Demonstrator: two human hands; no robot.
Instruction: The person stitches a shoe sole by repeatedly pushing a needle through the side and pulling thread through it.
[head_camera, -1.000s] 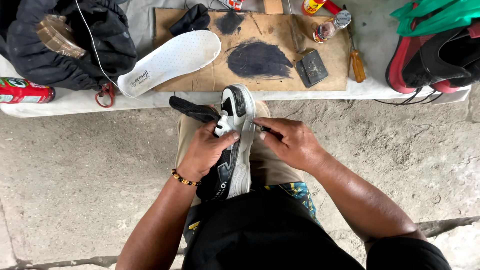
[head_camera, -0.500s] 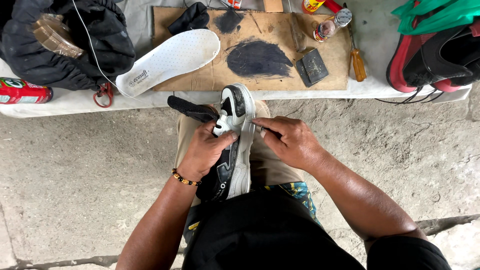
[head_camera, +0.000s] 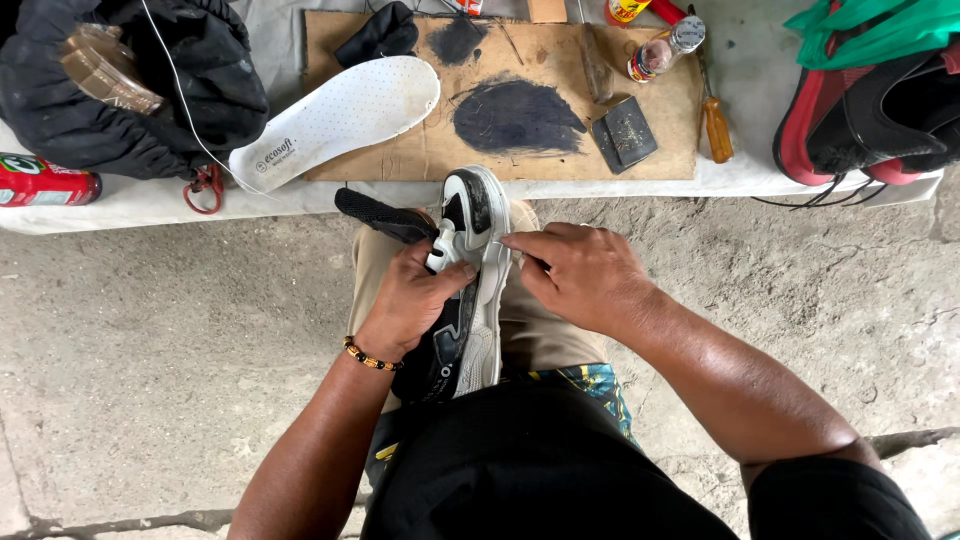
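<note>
head view: black, grey and white sneaker (head_camera: 468, 290) lies sole-side up along the person's lap, its long axis running from the waist out toward the toe by the cardboard-covered bench (head_camera: 400, 160). left hand (head_camera: 405, 305) is clenched around its midsection from the left; right hand (head_camera: 585, 275) pinches the white sole's right edge near the toe, fingertips (head_camera: 512, 243) touching it.

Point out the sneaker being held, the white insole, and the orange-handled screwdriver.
sneaker (head_camera: 478, 215): head view, on its black-and-white heel end.
white insole (head_camera: 345, 115): head view, on its perforated middle.
orange-handled screwdriver (head_camera: 717, 130): head view, on the orange handle.
</note>
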